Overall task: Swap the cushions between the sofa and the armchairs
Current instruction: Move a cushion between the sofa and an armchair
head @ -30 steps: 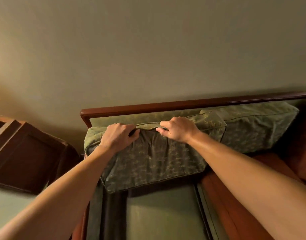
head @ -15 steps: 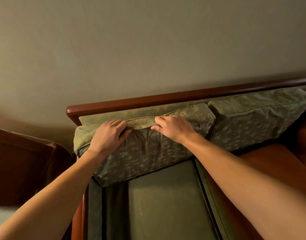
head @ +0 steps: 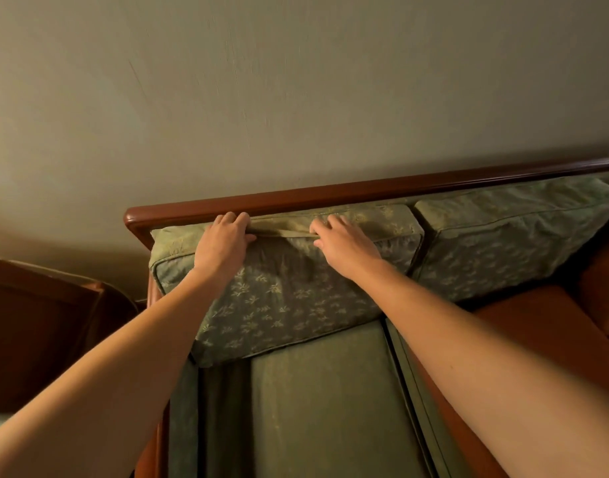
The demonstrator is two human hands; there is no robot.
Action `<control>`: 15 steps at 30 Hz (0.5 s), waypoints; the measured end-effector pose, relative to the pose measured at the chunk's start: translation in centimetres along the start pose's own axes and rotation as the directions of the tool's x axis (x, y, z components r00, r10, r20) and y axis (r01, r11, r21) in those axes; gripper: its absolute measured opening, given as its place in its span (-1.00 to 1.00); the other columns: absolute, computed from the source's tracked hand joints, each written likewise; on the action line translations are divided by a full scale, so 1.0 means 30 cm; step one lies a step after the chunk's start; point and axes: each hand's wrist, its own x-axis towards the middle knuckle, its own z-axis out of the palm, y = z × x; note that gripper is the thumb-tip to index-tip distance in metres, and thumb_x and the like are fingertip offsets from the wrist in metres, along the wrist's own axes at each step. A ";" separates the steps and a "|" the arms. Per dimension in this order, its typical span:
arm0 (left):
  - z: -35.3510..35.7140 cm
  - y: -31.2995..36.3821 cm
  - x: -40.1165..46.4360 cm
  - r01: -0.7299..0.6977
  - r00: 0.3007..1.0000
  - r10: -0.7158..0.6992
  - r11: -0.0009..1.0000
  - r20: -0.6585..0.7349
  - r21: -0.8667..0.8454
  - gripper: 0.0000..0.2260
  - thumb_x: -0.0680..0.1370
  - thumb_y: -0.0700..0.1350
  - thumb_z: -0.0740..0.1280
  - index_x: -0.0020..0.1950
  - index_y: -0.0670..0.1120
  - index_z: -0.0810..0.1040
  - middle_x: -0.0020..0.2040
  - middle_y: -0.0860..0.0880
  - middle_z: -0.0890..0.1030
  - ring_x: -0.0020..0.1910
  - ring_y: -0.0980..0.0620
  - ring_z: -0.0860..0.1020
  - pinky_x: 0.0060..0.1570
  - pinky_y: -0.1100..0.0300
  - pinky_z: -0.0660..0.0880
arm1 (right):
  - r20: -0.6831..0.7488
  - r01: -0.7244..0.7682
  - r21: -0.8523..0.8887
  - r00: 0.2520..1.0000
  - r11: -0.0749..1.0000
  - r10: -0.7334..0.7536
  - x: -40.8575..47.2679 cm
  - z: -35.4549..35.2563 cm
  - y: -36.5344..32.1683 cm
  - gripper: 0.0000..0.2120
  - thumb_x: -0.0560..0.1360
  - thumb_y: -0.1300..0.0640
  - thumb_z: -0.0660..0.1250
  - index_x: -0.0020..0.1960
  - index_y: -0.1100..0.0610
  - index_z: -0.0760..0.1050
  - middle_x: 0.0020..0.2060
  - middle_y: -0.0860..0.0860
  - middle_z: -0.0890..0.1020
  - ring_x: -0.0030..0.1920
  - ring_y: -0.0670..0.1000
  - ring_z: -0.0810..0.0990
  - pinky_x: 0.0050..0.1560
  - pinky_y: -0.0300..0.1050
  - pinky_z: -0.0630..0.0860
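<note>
Cushion [head: 289,288] now pushed back against sofa rail [head: 330,196], both hands' fingers [head: 232,220] clamped on its top seam.

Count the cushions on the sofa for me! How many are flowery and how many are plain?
Flowery green back cushions: 2, one under both hands, one beside it
Plain green seat cushions: 1
Plain orange seat cushions: 1
Total: 4

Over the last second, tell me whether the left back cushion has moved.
Yes. The left back cushion has gone up and back toward the wooden back rail, its top edge now nearly beneath it.
</note>
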 end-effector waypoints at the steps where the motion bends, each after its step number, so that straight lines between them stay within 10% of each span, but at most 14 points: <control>1: 0.007 0.008 -0.003 0.020 1.000 -0.020 1.000 0.008 0.009 -0.86 0.60 -0.08 0.25 0.07 -0.14 0.44 0.00 -0.15 0.53 0.02 -0.17 0.46 -0.14 0.03 0.35 | 0.006 -0.007 -0.018 1.000 1.000 0.007 -0.006 0.006 0.014 -0.76 0.64 0.07 0.18 0.30 0.05 0.34 0.21 0.11 0.44 0.21 0.16 0.39 0.14 0.07 0.40; 7: 0.052 0.006 -0.047 0.010 0.989 -0.024 0.995 0.143 0.098 -0.59 0.64 0.00 0.04 0.48 -0.08 0.28 0.40 -0.12 0.40 0.39 -0.18 0.30 0.40 -0.13 0.19 | 0.108 0.011 -0.037 0.994 0.999 -0.007 -0.070 0.017 0.067 -0.39 0.60 -0.01 0.27 0.56 -0.03 0.10 0.45 0.04 0.28 0.43 0.14 0.25 0.46 0.12 0.17; 15: 0.008 0.168 -0.080 0.081 0.985 -0.093 0.993 0.147 0.088 -0.50 0.62 0.11 0.01 0.52 -0.05 0.19 0.49 -0.16 0.27 0.48 -0.19 0.18 0.47 -0.17 0.07 | 0.076 -0.086 0.017 0.994 0.996 0.084 -0.181 -0.051 0.174 -0.34 0.62 -0.04 0.21 0.60 -0.02 -0.05 0.57 0.07 0.13 0.57 0.11 0.03 0.54 0.12 -0.03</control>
